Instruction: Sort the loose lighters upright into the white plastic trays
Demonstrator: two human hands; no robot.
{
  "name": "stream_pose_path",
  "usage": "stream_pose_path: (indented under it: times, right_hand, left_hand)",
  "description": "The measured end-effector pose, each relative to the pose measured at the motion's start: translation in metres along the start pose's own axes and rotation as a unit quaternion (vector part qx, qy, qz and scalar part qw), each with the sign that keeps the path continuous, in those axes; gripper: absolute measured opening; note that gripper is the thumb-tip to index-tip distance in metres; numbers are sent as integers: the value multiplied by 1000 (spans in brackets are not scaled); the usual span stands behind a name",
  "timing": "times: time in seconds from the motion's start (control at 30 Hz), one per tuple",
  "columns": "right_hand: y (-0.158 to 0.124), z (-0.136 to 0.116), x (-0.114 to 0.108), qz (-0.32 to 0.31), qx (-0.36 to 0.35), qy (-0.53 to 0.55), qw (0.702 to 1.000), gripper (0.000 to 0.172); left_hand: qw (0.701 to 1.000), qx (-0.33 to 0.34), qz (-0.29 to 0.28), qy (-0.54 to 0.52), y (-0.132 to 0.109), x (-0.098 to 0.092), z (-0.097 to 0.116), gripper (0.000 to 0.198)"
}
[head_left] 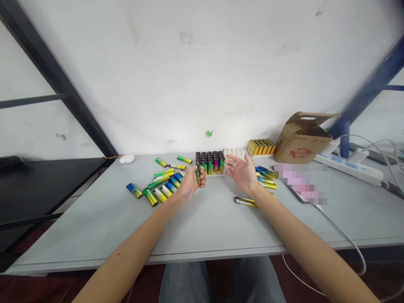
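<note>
My left hand (pixel 191 184) is closed round a greenish lighter (pixel 198 174), held upright with its dark top near the thumb. My right hand (pixel 242 171) is palm up with its fingers spread, and nothing lies in it. Behind the hands, a block of black-topped lighters (pixel 210 162) stands upright in rows in a tray. A white tray with round holes (pixel 235 153) sits beside it, partly hidden by my right fingers. Loose shiny lighters (pixel 161 193) in green, blue, yellow and silver lie left of my left hand. A silver-and-yellow lighter (pixel 245 202) lies by my right wrist.
More loose lighters (pixel 267 183) lie right of my right hand. Yellow cylinders (pixel 261 147) stand packed near an open cardboard box (pixel 303 141). A phone with a cable (pixel 298 185), a power strip (pixel 350 167) and a white case (pixel 126 159) rest on the grey table (pixel 214 235).
</note>
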State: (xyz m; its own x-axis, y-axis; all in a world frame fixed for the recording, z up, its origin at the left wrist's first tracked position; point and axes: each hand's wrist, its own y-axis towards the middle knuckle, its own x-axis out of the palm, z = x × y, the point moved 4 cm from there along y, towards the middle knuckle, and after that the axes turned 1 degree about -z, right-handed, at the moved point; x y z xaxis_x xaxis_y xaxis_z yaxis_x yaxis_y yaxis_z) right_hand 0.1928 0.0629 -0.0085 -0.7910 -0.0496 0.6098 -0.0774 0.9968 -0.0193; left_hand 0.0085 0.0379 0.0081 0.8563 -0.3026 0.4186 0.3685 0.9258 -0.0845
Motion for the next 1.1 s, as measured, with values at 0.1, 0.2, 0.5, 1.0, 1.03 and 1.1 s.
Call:
stream_pose_path:
  times: [0.1, 0.2, 0.5, 1.0, 1.03, 1.1]
  right_hand:
    - [-1, 0, 1, 0, 5, 5, 1000, 58]
    - [-3, -1, 3, -4, 5, 9, 1000, 59]
    - [-4, -2, 4, -18, 4, 7, 1000, 59]
    - [-7, -4, 10, -45, -72, -135, 987, 47]
    - [-8, -4, 11, -44, -92, -164, 981, 41]
    - [-12, -4, 16, -44, -140, -230, 962, 30]
  left_hand:
    - [1000, 0, -11, -8, -1, 1, -1, 28]
    - [1000, -3, -24, -14, -1, 2, -1, 28]
    - [997, -30, -67, -17, 0, -2, -4, 33]
    - [994, 6, -72, 76, -1, -1, -8, 26]
    - [992, 1, -79, 94, -1, 0, -9, 28]
    - [987, -7, -94, 131, -2, 1, -10, 30]
